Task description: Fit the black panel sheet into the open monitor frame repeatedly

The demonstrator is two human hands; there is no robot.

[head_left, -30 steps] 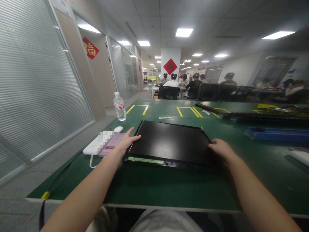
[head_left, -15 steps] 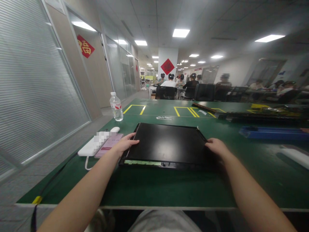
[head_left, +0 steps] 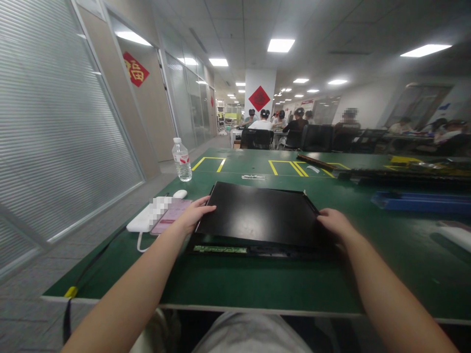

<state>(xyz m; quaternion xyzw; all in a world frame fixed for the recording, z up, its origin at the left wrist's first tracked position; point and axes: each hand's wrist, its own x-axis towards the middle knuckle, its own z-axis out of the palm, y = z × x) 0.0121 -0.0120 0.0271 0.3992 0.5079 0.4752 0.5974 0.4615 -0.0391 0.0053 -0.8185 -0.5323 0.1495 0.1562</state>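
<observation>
A flat black screen panel (head_left: 253,211) lies over a thin black frame (head_left: 274,252), its left side raised a little. Along the near edge of the frame runs a green circuit board strip (head_left: 220,250). My left hand (head_left: 196,214) grips the panel's left edge, thumb on top and the other fingers partly hidden at the side. At the opposite edge, my right hand (head_left: 334,223) is closed on the panel's right side, with most fingers out of sight underneath.
Left of the panel lie a phone (head_left: 170,218), a white device with a cable (head_left: 145,220) and a white mouse (head_left: 180,194). A water bottle (head_left: 182,161) stands behind them. To the right are a blue tray (head_left: 419,202) and long dark strips (head_left: 397,177). Several people sit farther back.
The panel has risen slightly and slid away from the near edge, uncovering more of the frame and circuit board. Both hands still grip its sides. The whole view has shifted a little.
</observation>
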